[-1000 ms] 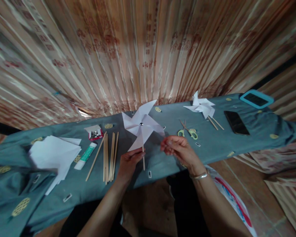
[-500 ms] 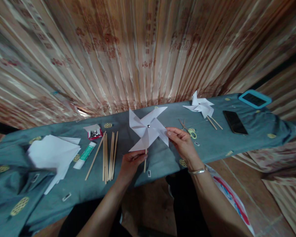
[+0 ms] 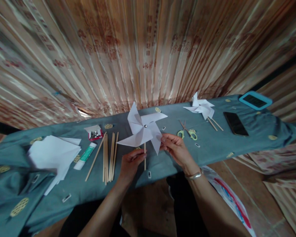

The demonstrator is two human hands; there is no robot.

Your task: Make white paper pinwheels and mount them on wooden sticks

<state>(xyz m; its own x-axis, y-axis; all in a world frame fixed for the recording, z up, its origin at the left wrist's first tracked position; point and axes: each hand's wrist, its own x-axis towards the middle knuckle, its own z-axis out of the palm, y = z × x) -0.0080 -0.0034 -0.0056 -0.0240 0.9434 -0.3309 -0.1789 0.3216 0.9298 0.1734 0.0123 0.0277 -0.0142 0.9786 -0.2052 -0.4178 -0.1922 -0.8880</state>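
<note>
A white paper pinwheel (image 3: 150, 130) with a silver pin at its centre is held up in front of me over the cloth. My left hand (image 3: 132, 161) pinches its thin wooden stick (image 3: 145, 158) just below the blades. At the right, my right hand (image 3: 174, 146) has thumb and fingers closed on the edge of one paper blade. Beyond that hand lie scissors (image 3: 186, 130) with yellow-green handles, blades spread. To the left of my left hand several loose wooden sticks (image 3: 111, 158) lie side by side.
A green-grey cloth (image 3: 88, 194) covers the long table. On its left are white paper sheets (image 3: 54, 151), a glue stick (image 3: 85, 155) and a red box of pins (image 3: 95, 133). Finished pinwheels (image 3: 201, 107), a black phone (image 3: 235, 123) and a blue-framed device (image 3: 255, 100) lie right. A curtain hangs behind.
The pinwheel's blades have turned counterclockwise. My right hand has moved down and left with the blade edge, uncovering more of the scissors. My left hand stays on the stick.
</note>
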